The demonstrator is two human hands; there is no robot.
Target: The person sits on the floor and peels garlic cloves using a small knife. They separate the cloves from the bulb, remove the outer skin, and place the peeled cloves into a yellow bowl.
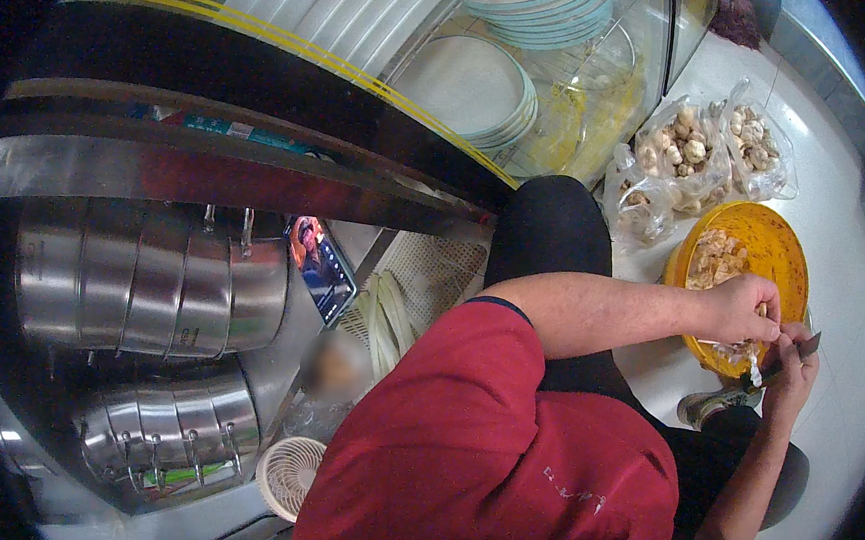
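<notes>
My left hand (739,310) is over the rim of a yellow plastic basin (783,253), fingers pinched around a small pale piece that looks like garlic. Close against it, my right hand (791,363) grips a small knife (811,345), its dark blade jutting past the fingers. Both thumbs nearly meet, so the exact contact between blade and piece is hidden. Garlic cloves and papery skins (718,256) lie inside the basin on its left side. A white scrap (755,371) hangs below the hands at the near rim.
Clear plastic bags of garlic bulbs (685,148) sit on the tiled floor (844,246) beyond the basin. Stacked plates (464,88) fill a shelf at left. Steel pots (153,280), a lit phone (322,270), long pale-green vegetables (384,323) and a round plastic basket (290,478) are beside me.
</notes>
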